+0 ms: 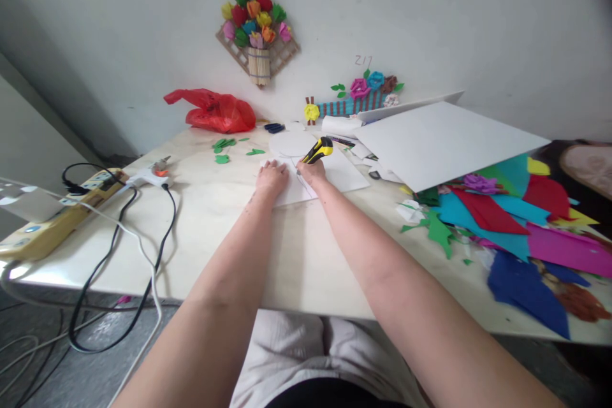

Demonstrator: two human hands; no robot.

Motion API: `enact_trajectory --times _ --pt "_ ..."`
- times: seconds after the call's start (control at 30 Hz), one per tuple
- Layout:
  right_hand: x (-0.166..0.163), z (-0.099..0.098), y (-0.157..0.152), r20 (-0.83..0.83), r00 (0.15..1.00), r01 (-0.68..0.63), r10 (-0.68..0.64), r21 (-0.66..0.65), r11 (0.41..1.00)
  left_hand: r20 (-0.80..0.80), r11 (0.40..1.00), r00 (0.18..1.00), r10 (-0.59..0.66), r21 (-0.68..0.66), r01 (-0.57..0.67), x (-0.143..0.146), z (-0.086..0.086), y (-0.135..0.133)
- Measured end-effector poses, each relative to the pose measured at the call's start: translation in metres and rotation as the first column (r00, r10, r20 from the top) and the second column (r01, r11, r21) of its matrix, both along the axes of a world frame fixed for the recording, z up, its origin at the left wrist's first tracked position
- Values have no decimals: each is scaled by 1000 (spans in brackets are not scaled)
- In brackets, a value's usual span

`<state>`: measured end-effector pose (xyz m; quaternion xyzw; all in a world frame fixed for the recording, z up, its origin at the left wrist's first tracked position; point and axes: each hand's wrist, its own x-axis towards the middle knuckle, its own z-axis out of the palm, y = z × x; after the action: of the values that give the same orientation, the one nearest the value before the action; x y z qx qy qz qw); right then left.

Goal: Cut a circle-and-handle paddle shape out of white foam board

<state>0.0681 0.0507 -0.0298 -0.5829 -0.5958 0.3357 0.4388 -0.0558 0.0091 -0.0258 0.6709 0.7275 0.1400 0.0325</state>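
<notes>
My right hand (312,173) grips a yellow and black utility knife (317,150), its tip down at a white board (343,173) on the table. A curved line or cut shows on the board just below that hand. Flat on the board's left part rests my left hand (272,177), fingers stretched out and holding nothing. Behind both hands lies a round white piece (291,143). Dark-handled scissors (274,128) are farther back, near the wall.
A glue gun (153,175) and a power strip (57,213) with trailing cables occupy the left. Green scraps (224,145) and a red plastic bag (217,111) lie behind. On the right, a large white sheet (444,143) leans over coloured paper pieces (507,223). Paper flowers (258,16) hang on the wall.
</notes>
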Motion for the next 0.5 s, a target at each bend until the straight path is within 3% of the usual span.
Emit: enact_trajectory --times 0.5 --pt "3 0 -3 -21 1000 -5 5 2 1000 -5 1000 1000 -6 18 6 0 0 -1"
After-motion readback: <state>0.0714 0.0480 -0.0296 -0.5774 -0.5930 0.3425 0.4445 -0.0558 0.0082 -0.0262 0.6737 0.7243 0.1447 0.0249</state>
